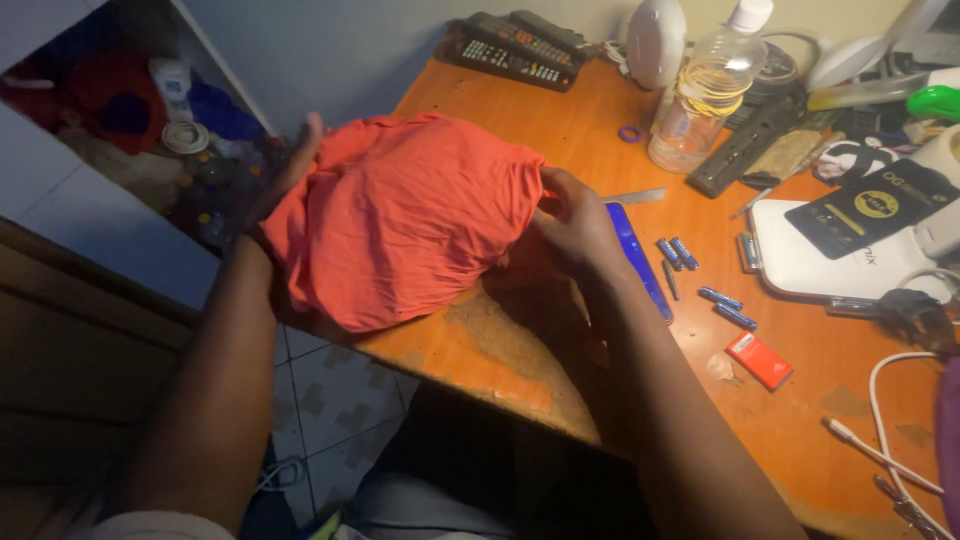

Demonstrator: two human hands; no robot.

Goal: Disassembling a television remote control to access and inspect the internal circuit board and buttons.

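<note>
**Two hands on a bundled orange cloth at the table's edge**

At the far left, an open white shelf unit (pixel 130 110) holds a dim clutter of small containers. Beside it the person's left hand (pixel 290 170) lies flat against the far left side of a crumpled orange fabric garment (pixel 400 215); its fingers (pixel 312 130) are stretched out and pressed to the cloth, not curled around it. The garment sits in a rounded heap on the near left corner of the worn orange wooden table (pixel 520 350), its lower edge hanging slightly past the table's rim.

The right hand (pixel 575 230) meets the bundle's right side, with the fingers (pixel 560 185) bent and gripping a fold of the fabric. Just right of that hand lies a long blue plastic strip (pixel 640 260), touching the table. Further right, several small blue cylindrical batteries (pixel 680 253) are scattered, and a small red rectangular pack (pixel 758 360) lies nearer the front edge.

At the back stand black remote controls (pixel 515 45), a clear plastic bottle with yellow rubber bands around it (pixel 705 95), and, to the far right, a white flat device (pixel 830 265) with a black card on it. White cables (pixel 885 455) trail across the near right corner.
</note>
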